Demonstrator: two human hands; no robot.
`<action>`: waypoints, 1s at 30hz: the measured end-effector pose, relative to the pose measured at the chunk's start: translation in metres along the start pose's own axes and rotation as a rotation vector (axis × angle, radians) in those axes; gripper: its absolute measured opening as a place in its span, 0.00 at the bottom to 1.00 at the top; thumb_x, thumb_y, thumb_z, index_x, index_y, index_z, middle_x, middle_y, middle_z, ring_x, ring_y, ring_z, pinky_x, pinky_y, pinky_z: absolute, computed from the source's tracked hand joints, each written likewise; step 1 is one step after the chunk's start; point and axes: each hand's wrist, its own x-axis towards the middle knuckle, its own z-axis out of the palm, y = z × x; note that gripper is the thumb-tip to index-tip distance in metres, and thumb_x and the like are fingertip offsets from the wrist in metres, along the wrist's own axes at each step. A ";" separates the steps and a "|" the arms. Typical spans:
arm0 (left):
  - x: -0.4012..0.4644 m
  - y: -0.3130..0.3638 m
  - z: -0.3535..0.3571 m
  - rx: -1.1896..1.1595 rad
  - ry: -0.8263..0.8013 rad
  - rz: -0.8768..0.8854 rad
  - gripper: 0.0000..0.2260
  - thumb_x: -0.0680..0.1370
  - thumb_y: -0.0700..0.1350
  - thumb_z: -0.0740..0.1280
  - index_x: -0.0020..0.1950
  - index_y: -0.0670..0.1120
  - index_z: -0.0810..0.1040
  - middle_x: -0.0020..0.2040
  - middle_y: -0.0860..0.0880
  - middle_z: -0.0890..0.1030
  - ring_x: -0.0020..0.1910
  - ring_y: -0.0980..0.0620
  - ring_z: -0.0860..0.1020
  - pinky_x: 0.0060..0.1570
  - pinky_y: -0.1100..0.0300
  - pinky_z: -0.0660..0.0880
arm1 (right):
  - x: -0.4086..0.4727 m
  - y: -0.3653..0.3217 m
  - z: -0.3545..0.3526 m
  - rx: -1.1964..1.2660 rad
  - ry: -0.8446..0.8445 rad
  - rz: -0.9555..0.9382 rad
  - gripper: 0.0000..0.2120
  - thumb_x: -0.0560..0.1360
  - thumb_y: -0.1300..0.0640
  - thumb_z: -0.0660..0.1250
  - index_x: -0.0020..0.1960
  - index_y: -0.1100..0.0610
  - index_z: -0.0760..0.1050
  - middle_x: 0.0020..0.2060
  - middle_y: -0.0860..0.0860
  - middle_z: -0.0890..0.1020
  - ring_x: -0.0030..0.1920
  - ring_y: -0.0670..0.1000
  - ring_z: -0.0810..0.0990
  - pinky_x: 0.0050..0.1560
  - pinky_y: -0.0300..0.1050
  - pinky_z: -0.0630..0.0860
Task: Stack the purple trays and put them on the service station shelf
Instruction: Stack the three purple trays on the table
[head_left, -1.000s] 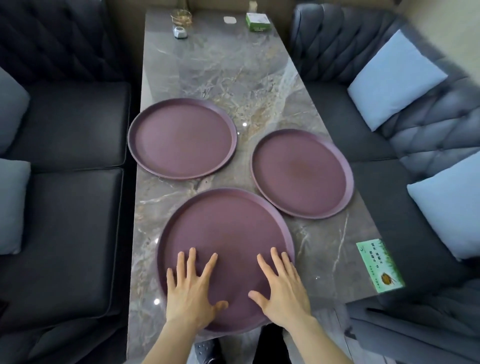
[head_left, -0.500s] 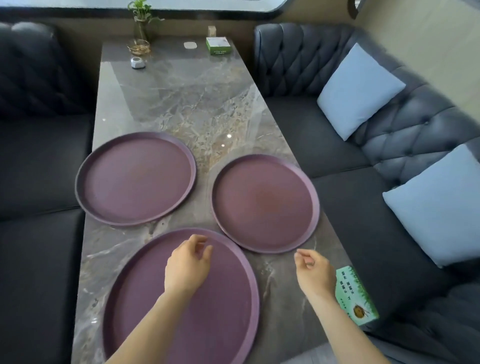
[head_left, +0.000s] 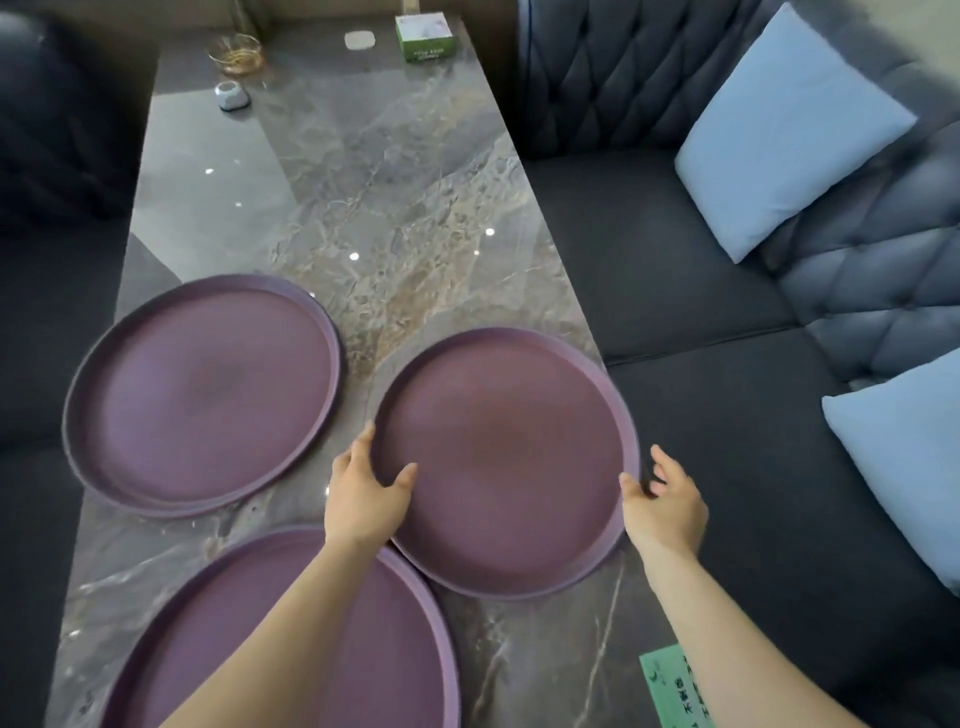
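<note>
Three round purple trays lie on a grey marble table (head_left: 395, 197). The right tray (head_left: 509, 457) sits near the table's right edge. My left hand (head_left: 363, 493) grips its left rim, thumb on the inside. My right hand (head_left: 665, 499) holds its right rim, fingers curled around the outer edge. The left tray (head_left: 202, 389) lies apart, untouched. The near tray (head_left: 291, 639) is partly covered by my left forearm, and its far edge meets the right tray's near rim.
Dark tufted sofas flank the table, with light blue cushions (head_left: 784, 124) on the right one. At the far end stand a green box (head_left: 426, 36), a glass holder (head_left: 236, 54) and a small white object (head_left: 231, 96). A green card (head_left: 675, 686) lies at the near right edge.
Both hands left the near tray, went forward and to the right, and closed on the rims of the right tray. The camera moved closer to the table.
</note>
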 end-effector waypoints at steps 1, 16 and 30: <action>0.003 0.002 0.002 -0.023 -0.006 -0.018 0.36 0.73 0.54 0.70 0.78 0.55 0.59 0.72 0.46 0.69 0.70 0.46 0.70 0.67 0.50 0.69 | 0.005 -0.004 0.003 0.036 -0.017 0.003 0.26 0.75 0.58 0.70 0.72 0.47 0.69 0.64 0.52 0.78 0.61 0.53 0.79 0.60 0.52 0.75; -0.017 -0.009 -0.029 -0.449 0.052 -0.051 0.27 0.67 0.30 0.62 0.56 0.57 0.81 0.48 0.54 0.84 0.48 0.52 0.83 0.51 0.48 0.81 | -0.039 0.011 0.005 0.054 0.262 0.121 0.15 0.76 0.47 0.67 0.56 0.56 0.74 0.55 0.57 0.78 0.50 0.61 0.78 0.53 0.56 0.76; -0.100 -0.199 -0.156 -0.156 0.294 -0.030 0.15 0.72 0.38 0.70 0.56 0.52 0.81 0.40 0.55 0.81 0.45 0.49 0.81 0.48 0.54 0.74 | -0.236 0.071 0.079 -0.080 0.169 -0.020 0.08 0.73 0.61 0.70 0.52 0.57 0.78 0.42 0.54 0.82 0.45 0.60 0.81 0.47 0.51 0.78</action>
